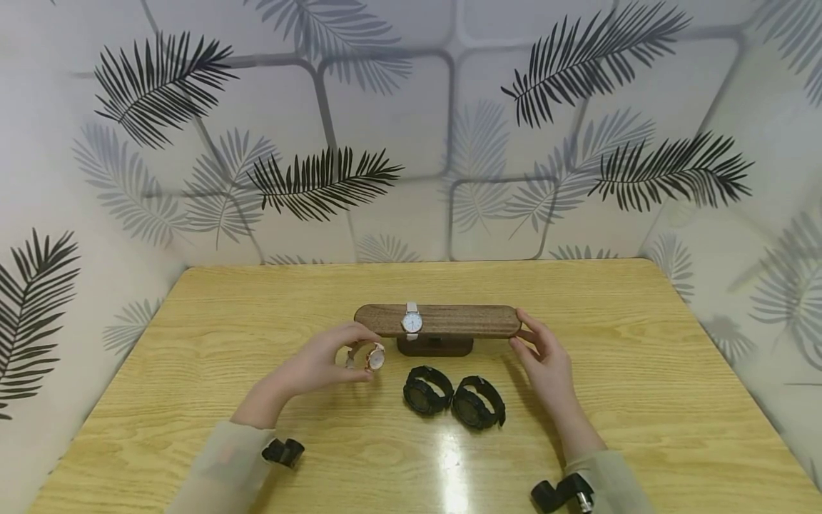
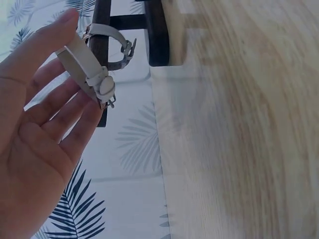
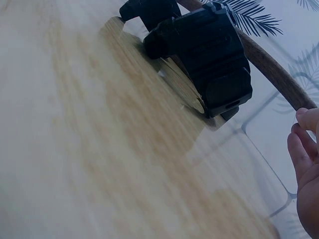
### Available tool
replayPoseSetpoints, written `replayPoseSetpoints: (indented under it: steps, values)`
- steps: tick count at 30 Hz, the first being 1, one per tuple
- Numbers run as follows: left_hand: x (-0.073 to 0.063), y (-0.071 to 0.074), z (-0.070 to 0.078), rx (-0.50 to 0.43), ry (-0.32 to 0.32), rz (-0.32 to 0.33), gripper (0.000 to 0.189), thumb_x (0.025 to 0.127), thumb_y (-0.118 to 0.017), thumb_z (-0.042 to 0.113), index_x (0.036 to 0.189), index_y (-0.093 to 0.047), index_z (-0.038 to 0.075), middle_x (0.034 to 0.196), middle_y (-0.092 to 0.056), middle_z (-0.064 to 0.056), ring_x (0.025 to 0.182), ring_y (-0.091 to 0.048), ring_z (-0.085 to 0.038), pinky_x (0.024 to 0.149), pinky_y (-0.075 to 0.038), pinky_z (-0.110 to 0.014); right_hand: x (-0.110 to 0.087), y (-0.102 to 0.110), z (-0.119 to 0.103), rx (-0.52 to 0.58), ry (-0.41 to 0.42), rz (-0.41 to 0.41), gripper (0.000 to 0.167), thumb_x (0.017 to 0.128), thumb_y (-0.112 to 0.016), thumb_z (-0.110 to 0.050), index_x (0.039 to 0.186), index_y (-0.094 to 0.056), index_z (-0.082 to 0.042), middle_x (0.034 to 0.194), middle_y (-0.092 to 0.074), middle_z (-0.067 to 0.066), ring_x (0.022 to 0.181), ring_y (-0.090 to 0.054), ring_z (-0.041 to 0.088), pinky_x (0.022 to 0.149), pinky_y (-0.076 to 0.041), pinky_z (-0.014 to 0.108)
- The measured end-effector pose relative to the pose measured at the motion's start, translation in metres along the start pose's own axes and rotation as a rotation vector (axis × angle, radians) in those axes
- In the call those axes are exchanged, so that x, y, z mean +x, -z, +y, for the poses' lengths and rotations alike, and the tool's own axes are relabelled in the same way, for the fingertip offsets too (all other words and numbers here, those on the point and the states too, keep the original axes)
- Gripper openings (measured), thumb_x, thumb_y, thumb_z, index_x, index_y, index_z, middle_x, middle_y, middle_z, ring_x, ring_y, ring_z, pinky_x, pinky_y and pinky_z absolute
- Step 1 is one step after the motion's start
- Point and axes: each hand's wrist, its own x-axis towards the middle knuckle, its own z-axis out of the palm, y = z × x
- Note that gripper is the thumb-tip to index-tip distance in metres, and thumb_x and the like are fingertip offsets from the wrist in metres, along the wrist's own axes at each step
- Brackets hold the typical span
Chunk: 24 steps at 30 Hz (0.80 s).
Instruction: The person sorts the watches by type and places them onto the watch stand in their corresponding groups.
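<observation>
My left hand [image 1: 334, 360] pinches a wristwatch [image 1: 375, 357] with a pale strap and a rose-gold case, just off the left end of a dark wooden watch stand [image 1: 469, 321]. In the left wrist view the buckled strap [image 2: 85, 62] curves between thumb and fingers. A second watch [image 1: 412, 323], white-strapped with a white dial, is around the stand's bar left of its middle. At the bar's right end, my right hand [image 1: 546, 360] holds it between thumb and fingers. In the right wrist view only part of this hand [image 3: 308, 164] shows.
Two black chunky watches [image 1: 427, 390] [image 1: 478, 402] stand side by side on the wooden table [image 1: 359, 457], in front of the stand's base [image 1: 435, 348]. Behind the table's back edge rises a wall [image 1: 398, 214] with a leaf pattern.
</observation>
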Motion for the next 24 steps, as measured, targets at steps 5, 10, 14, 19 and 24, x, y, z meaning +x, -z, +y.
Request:
replayPoseSetpoints:
  steps: [5,10,14,19,24]
  values:
    - [0.000,0.007,-0.001,-0.101,0.025,0.109,0.055,0.073,-0.083,0.011,0.124,-0.061,0.008,0.114,-0.062,0.001,0.104,-0.059,-0.022,0.096,-0.048,-0.040,0.000,0.000,0.000,-0.005,0.003,-0.001,0.047,0.091,-0.061,0.003,0.136,-0.052,-0.003,0.139,-0.048,0.015,0.105,-0.057,0.003,0.089,-0.049,0.018]
    - [-0.001,0.013,-0.002,-0.170,0.068,0.236,0.056,0.073,-0.082,0.009,0.125,-0.060,0.006,0.118,-0.061,-0.006,0.107,-0.058,-0.023,0.098,-0.047,-0.040,0.001,0.000,-0.001,-0.005,0.006,0.002,0.046,0.091,-0.061,0.004,0.136,-0.052,-0.002,0.139,-0.048,0.016,0.105,-0.057,0.003,0.089,-0.049,0.018]
    - [0.000,0.014,-0.009,-0.253,0.105,0.302,0.057,0.076,-0.079,0.002,0.128,-0.056,0.003,0.125,-0.057,-0.014,0.115,-0.054,-0.030,0.100,-0.044,-0.043,0.000,-0.001,-0.003,-0.002,0.001,0.005,0.046,0.091,-0.061,0.004,0.135,-0.052,-0.001,0.139,-0.048,0.016,0.105,-0.057,0.003,0.089,-0.049,0.017]
    - [0.001,0.011,-0.020,-0.427,0.196,0.359,0.055,0.081,-0.077,0.006,0.131,-0.054,0.007,0.130,-0.053,-0.016,0.121,-0.050,-0.025,0.102,-0.043,-0.035,0.000,-0.001,-0.003,0.014,0.002,0.005,0.046,0.090,-0.061,0.004,0.135,-0.052,-0.001,0.139,-0.048,0.016,0.105,-0.057,0.004,0.089,-0.049,0.018]
    - [0.003,0.002,-0.033,-0.544,0.221,0.383,0.056,0.082,-0.077,0.010,0.132,-0.052,0.002,0.131,-0.051,-0.021,0.121,-0.049,-0.024,0.103,-0.042,-0.034,0.000,-0.001,0.000,0.007,0.011,0.001,0.046,0.090,-0.061,0.004,0.135,-0.052,-0.002,0.139,-0.048,0.016,0.105,-0.057,0.003,0.089,-0.049,0.018]
